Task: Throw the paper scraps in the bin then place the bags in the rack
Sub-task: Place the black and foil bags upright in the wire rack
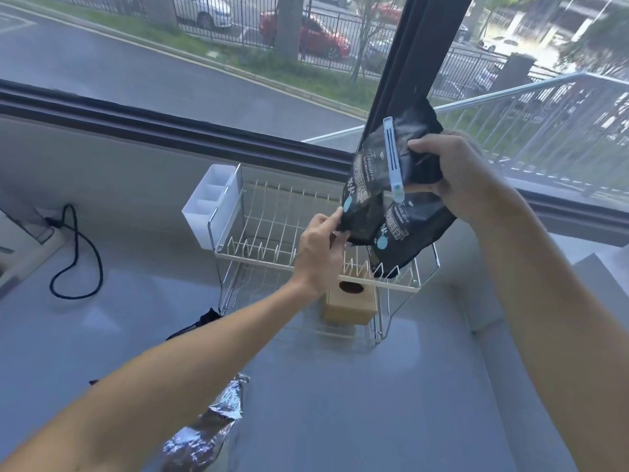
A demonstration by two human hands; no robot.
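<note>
Cable (pixel 76 253): black loop lying near the worktop's (pixel 340 403) left edge, out of the way.
Foil bag (pixel 207 434): flat at the near edge, waiting its turn.
Left hand (pixel 320 248): fingertips pinching the lower corner of the black bag (pixel 366 202), likely to steer it between the wires.
Rack (pixel 265 233): by the far edge under the window; a second black bag (pixel 408 233) stands in its right slots.
Right hand (pixel 446 172): curled round the clipped top, carrying the weight above the rack.
</note>
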